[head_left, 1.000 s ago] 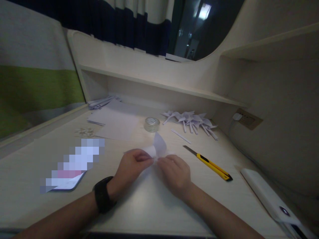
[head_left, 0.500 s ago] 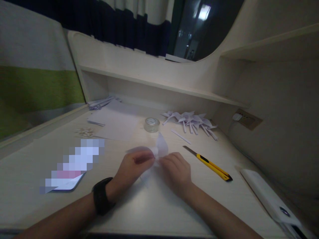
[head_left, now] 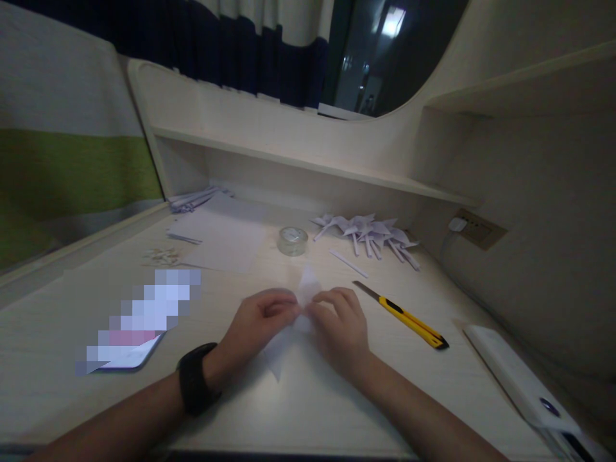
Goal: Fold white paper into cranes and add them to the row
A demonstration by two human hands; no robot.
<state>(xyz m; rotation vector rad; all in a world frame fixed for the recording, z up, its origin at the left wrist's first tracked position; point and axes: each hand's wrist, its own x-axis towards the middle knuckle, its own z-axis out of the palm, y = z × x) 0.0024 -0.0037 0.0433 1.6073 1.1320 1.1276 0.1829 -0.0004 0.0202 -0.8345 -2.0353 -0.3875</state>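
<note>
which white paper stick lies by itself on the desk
The loose stick between the tape roll and the yellow cutter; the others sit in the pinwheel pile or the back-left bundle.

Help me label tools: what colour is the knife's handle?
The handle is yellow and black, clearest in the head view.

The upper flap (head_left: 308, 281) of the paper (head_left: 307, 296) now looks narrower, and a pointed corner (head_left: 275, 364) has appeared below the left hand (head_left: 262, 316)
</note>
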